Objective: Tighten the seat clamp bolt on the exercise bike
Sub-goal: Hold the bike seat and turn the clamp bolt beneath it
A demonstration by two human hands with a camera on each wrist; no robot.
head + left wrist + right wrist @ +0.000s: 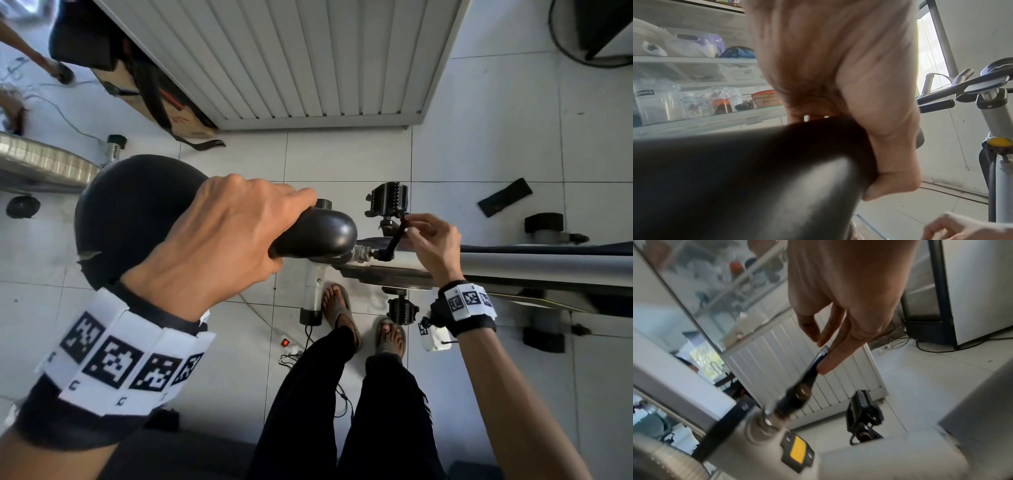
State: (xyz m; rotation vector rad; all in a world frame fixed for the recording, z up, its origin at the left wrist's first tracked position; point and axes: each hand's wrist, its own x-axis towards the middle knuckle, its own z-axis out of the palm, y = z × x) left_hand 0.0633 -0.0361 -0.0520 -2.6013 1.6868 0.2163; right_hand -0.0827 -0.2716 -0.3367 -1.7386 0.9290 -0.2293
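The seat clamp bolt's black lever (394, 240) juts out beside the seat post of the bike, under the nose of the black saddle (137, 212). The left hand (219, 240) grips that nose, fingers wrapped over it; the right hand (433, 240) pinches the lever's tip between fingertips (830, 361). Behind, blurred shelves (694, 116) carry clear tubs and jars whose contents are unreadable.

The black lever-handled seat clamp bolt (390, 244) juts sideways from the grey steel frame tube of the exercise bike (534, 263), just below the nose of the glossy black padded saddle (137, 219), its handle angled up and away from the tube.
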